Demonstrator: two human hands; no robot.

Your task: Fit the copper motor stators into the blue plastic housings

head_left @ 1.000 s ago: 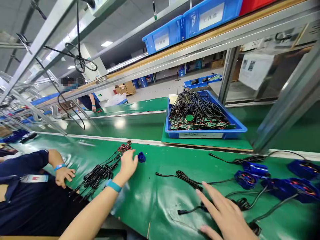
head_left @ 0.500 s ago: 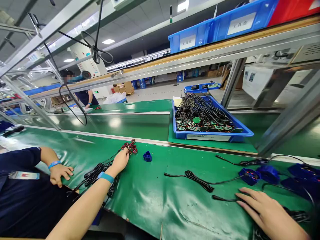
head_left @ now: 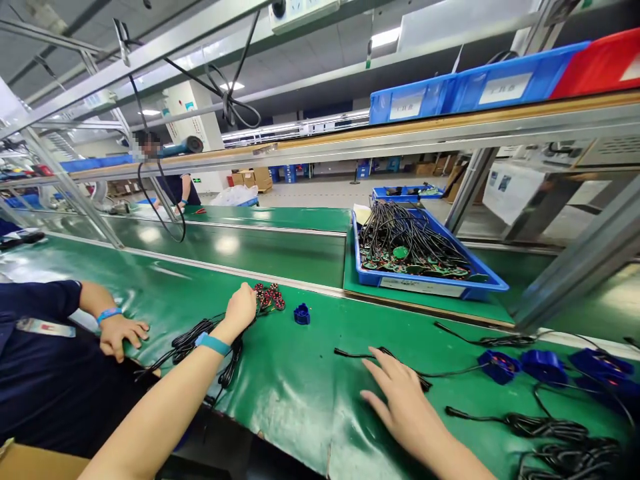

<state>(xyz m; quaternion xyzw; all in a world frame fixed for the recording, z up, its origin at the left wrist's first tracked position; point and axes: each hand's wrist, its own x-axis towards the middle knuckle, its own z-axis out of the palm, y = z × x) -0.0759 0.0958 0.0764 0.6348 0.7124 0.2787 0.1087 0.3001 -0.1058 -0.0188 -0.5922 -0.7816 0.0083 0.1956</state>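
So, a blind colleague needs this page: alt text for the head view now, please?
A person's left hand is beside clustered reddish parts, and the right hand is spread over a black cable on a green bench. Blue parts lie at right; a blue tray of cabled circuit boards stands behind.

Left of the tray [head_left: 486, 291], the left hand [head_left: 241, 308] hides its own fingertips, so its hold on the coils [head_left: 277, 297] cannot be told. Below the tray, the right hand [head_left: 400, 397] covers part of a cable [head_left: 351, 355]. The red bin [head_left: 595, 67], above and right of the tray, and the co-worker [head_left: 37, 380], far left of it, are cut off.
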